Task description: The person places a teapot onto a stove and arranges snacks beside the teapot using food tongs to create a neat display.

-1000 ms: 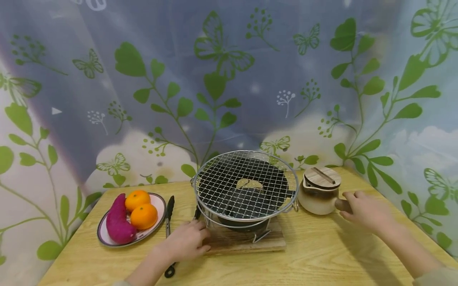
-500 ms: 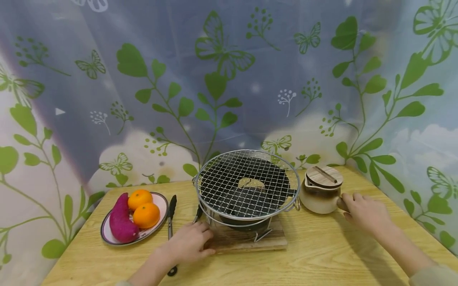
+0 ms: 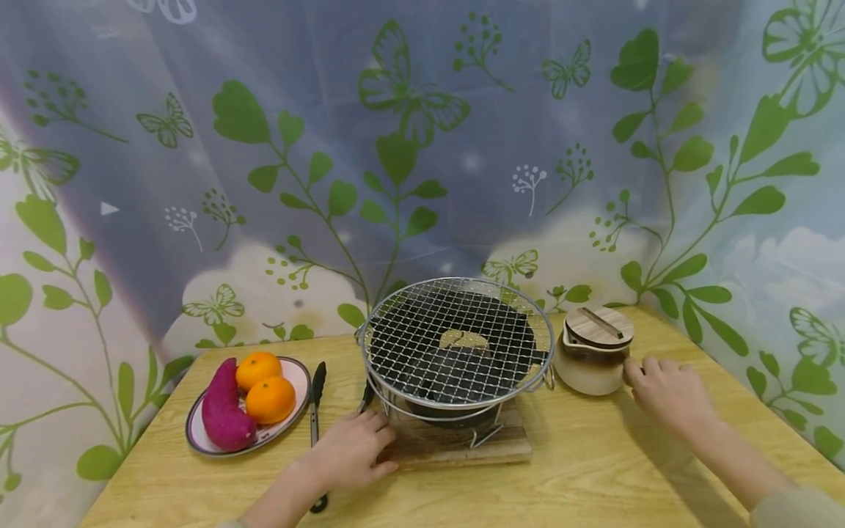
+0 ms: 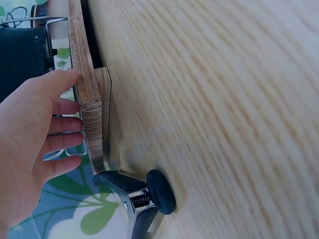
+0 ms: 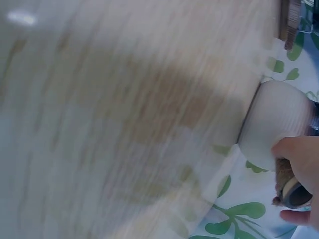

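My left hand (image 3: 353, 449) rests at the left end of a wooden board (image 3: 462, 456). In the left wrist view, the fingers (image 4: 65, 142) are fairly straight and the thumb touches the board's edge. On this board stands a tabletop grill with a round wire mesh (image 3: 455, 345) over a dark bowl. At the right, my right hand (image 3: 673, 396) grips the side handle of a small cream-and-brown pot (image 3: 584, 374) with a wooden lid (image 3: 597, 326). The right wrist view shows thumb and fingers round that handle (image 5: 285, 179). The pot sits upright on the table.
An oval plate (image 3: 193, 440) at the left bears a purple sweet potato (image 3: 224, 411) and two oranges (image 3: 271, 400). Black-handled tongs (image 3: 314, 422) lie between plate and grill, partly under my left forearm. A patterned cloth (image 3: 422, 183) hangs behind the table.
My right hand has moved in onto the pot's handle and now covers it; the handle's end showed before. The left hand has hardly moved, and the pot stays in place.
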Demonstrator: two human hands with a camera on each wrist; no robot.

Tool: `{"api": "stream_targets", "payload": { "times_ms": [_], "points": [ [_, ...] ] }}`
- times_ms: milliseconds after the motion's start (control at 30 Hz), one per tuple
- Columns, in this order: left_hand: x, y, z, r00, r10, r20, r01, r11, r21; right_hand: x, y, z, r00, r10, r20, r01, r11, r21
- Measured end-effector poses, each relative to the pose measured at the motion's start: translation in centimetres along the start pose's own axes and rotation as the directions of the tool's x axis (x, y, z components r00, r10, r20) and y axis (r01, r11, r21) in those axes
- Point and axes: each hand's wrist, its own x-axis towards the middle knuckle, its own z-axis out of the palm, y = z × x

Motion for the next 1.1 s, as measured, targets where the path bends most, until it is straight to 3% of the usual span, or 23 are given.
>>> {"api": "stream_targets", "payload": {
  "times_ms": [133,367,600,833,1100],
  "points": [
    [-0.2,0.0,0.2,1.0,-0.001,0.01,0.001,1.0,-0.019,-0.3,-0.2,0.6,0.992,-0.06,-0.108,0.057,0.998,-0.025],
    [-0.3,0.2,0.3,1.0,-0.01,0.018,0.011,0.999,-0.036,-0.8,-0.3,1.2,0.994,-0.063,-0.087,0.06,0.998,-0.035],
    [-0.2,0.4,0.3,1.0,-0.011,0.022,0.012,0.999,-0.035,-1.1,-0.1,1.9,0.993,-0.026,-0.118,0.027,1.0,0.007],
    [0.0,0.4,0.2,0.999,-0.022,0.025,0.023,0.999,-0.043,-1.0,0.0,2.1,0.98,-0.017,-0.198,0.02,1.0,0.011],
    [0.2,0.2,0.0,0.999,-0.036,0.028,0.037,0.999,-0.039,-0.6,0.1,1.6,0.984,0.001,-0.181,0.001,1.0,0.013]
  ]
}}
